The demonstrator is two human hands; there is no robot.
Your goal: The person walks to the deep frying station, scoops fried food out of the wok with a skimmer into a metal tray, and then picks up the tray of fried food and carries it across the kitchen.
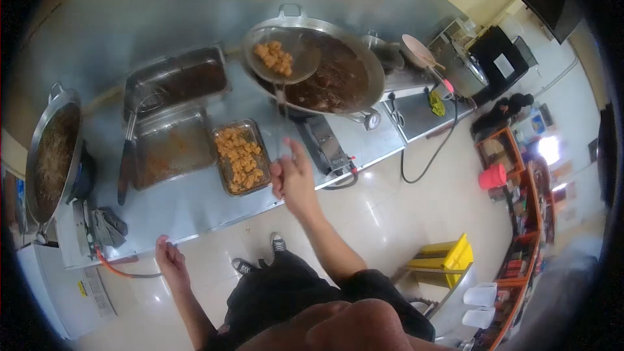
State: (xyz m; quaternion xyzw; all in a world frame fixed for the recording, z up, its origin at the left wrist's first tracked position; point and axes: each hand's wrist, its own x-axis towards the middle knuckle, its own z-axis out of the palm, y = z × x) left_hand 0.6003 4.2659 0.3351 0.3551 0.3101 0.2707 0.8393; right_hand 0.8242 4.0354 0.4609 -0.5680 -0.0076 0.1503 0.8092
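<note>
My right hand [294,181] is closed around the handle of a round mesh skimmer [308,62]. Several golden fried pieces [273,58] rest on the mesh, over the left side of a large wok [375,81] of dark oil. Below and left of the skimmer, a rectangular metal tray [264,145] holds more fried pieces. My left hand [171,262] hangs in front of the counter's edge, fingers loosely bent and apart, with nothing in it.
Left of the filled tray are a shallow stained pan [172,149] and a deeper pan [195,77], with a dark-handled whisk-like strainer [125,166] across them. A second wok [55,156] stands far left. A burner control box [325,146] and hose sit near the front edge.
</note>
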